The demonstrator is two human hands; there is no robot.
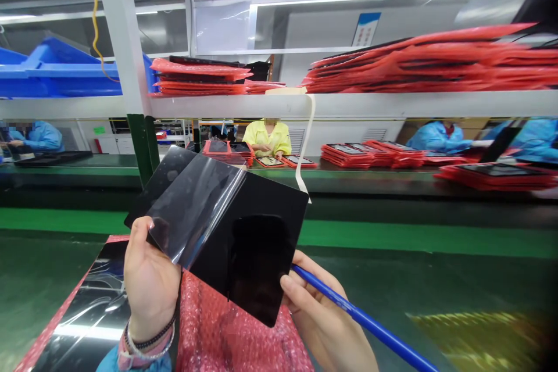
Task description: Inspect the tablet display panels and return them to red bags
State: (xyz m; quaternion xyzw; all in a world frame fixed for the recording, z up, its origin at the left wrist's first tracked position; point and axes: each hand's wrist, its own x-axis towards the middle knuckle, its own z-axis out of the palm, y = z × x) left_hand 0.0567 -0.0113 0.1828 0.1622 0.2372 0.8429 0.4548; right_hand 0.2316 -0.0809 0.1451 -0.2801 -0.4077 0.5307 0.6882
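Observation:
A glossy black panel is raised in front of me, with a clear film peeled partly back from its left side. My left hand grips the panel's left edge together with the film, fingers closed round them. At the panel's lower right corner my right hand pinches the edge and also holds a blue stick that slants down to the right. Under my hands lies a pink bubble-wrap bag and another glossy black panel.
A green conveyor belt runs across ahead. Stacks of red bags with panels lie on the far bench and on the shelf above. Blue bins sit upper left. Several people work opposite. A white post stands left.

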